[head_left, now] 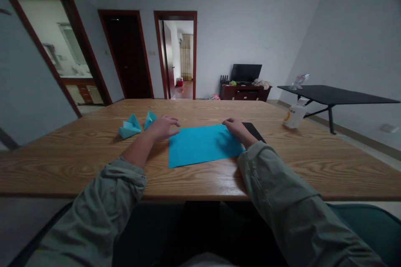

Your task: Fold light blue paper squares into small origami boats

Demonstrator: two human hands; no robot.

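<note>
The blue paper sheet [203, 146] lies flat in the middle of the wooden tabletop [78, 167]. The left hand [162, 127] is open with its fingers spread, holding nothing, and sits just past the sheet's corner at 10 o'clock, barely touching it. The right hand [237, 129] rests palm down, fingers lightly curled over the sheet's edge at 2 o'clock, with no visible grip. Two folded blue paper pieces [129, 127] stand near the left hand, at about 10 o'clock from the sheet. A flat black object [254, 130] lies partly beneath the right hand. Farther off at 2 o'clock, a white bottle [293, 117] stands near the tabletop's edge.
</note>
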